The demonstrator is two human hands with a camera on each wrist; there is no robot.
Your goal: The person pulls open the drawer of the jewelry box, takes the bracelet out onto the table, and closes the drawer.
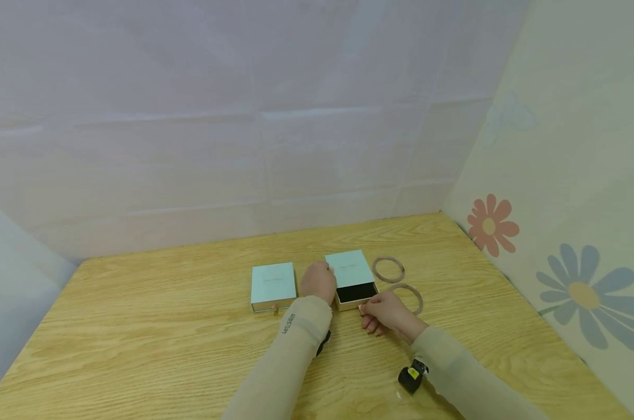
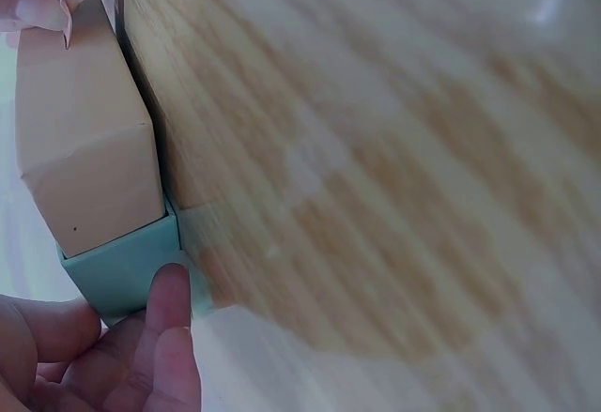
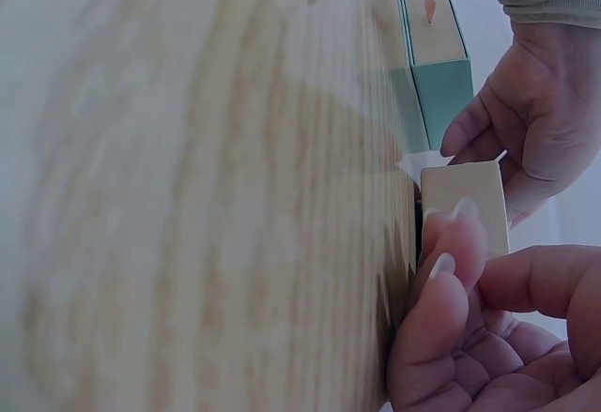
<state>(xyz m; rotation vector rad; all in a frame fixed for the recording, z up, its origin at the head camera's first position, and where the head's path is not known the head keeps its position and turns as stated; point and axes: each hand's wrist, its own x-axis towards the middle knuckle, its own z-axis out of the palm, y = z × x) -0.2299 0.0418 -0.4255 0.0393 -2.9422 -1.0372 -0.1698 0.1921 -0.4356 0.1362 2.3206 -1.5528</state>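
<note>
A mint-green drawer box [image 1: 349, 268] stands on the table with its beige drawer [image 2: 89, 102] pulled partway out, showing a black inside. My left hand [image 1: 318, 281] grips the mint sleeve by its left side, thumb on top and fingers along the side in the left wrist view. At the drawer's front, my right hand [image 1: 389, 313] pinches the small pink pull tab [image 2: 66, 20] between thumb and forefinger. Two pinkish bangles lie to the right: the far bangle [image 1: 388, 258] beside the box, the near bangle [image 1: 421, 301] partly hidden behind my right hand.
A second mint box [image 1: 272, 281], its drawer pushed in and a pink tab at its front, stands left of my left hand. The wood-grain table [image 1: 154, 326] meets a pale wall covering [image 1: 191, 146] at the back and a flower-printed one [image 1: 585, 175] at the right.
</note>
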